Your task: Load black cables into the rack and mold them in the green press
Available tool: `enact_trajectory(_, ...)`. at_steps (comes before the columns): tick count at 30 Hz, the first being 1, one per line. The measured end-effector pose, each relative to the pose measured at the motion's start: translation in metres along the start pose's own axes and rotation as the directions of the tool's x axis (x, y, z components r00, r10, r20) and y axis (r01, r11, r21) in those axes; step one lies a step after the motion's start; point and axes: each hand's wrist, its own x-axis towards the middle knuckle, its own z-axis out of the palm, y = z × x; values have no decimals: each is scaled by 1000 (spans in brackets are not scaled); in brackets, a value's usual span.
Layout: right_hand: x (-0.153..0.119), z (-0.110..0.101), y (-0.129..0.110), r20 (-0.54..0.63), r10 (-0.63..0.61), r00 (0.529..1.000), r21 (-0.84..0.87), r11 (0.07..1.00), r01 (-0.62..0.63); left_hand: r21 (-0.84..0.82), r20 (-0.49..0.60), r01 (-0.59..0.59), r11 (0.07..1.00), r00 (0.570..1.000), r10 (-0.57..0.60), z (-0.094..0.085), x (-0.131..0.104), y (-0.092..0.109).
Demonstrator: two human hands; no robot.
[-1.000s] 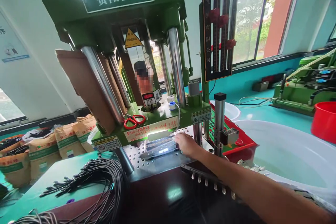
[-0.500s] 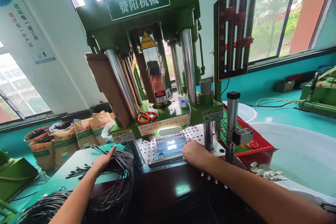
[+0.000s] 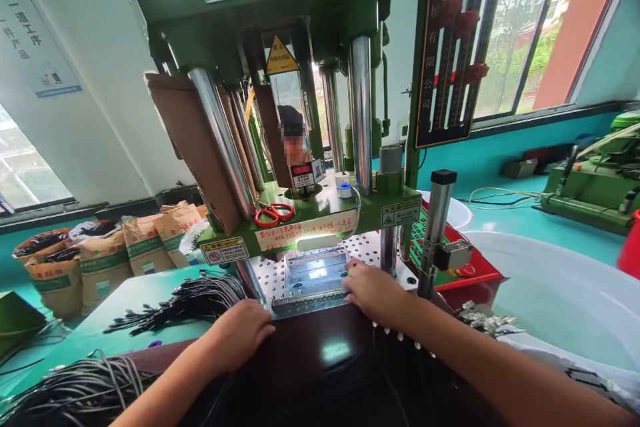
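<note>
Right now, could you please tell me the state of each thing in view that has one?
Green press: open, gap beneath
Metal block: flat on the perforated plate
Red-handled scissors: lying on the press, blades unclear
Black cables: loosely bunched on the green table
Leftmost sacks: open-topped
Left hand: apparently empty, fingers slightly curled
Right hand: fingers at the block's right edge, grip unclear

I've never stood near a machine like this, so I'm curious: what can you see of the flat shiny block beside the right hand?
The block is low, roughly rectangular and silvery, apparently metal, with bright glare on its upper face. A narrow strip with small details, too fine to make out, runs along its front edge. It lies flat on a perforated plate, below the green press beam. The right hand is at its right edge; the exact contact is unclear.
</note>
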Motion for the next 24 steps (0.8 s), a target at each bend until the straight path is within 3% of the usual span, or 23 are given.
enact_trajectory(2, -39, -12, 10, -32, 89, 996, 42, 995, -88, 37, -12, 97, 995, 995, -97, 5, 8, -11)
enact_trajectory(4, -83, -17, 26, -39, 214, 976, 70, 975, -211, 20, -25, 80, 997, 997, -80, 9, 23, -12)
enact_trajectory(8, -155, -8, 58, -10, 412, 911, 161, 900, -406, -70, -76, -94, 993, 993, 88, 23, 75, 28)
enact_trajectory(11, -180, 6, 64, 71, 483, 873, 286, 828, -482, -130, -68, -177, 976, 983, 170, 41, 118, 61)
enact_trajectory(14, -186, 19, 60, 77, 499, 863, 320, 807, -496, -197, -71, -164, 967, 986, 153, 57, 143, 73)
enact_trajectory(16, -184, 24, 59, 26, 496, 868, 347, 809, -474, -269, -102, -134, 954, 989, 110, 62, 142, 72)
enact_trajectory(20, -163, 22, 56, -59, 524, 850, 448, 774, -447, -489, -171, -48, 871, 984, -41, 59, 107, 57)
enact_trajectory(24, -109, 6, 39, -61, 517, 854, 586, 711, -389, -754, -124, 86, 651, 955, -269, 48, 71, 29)
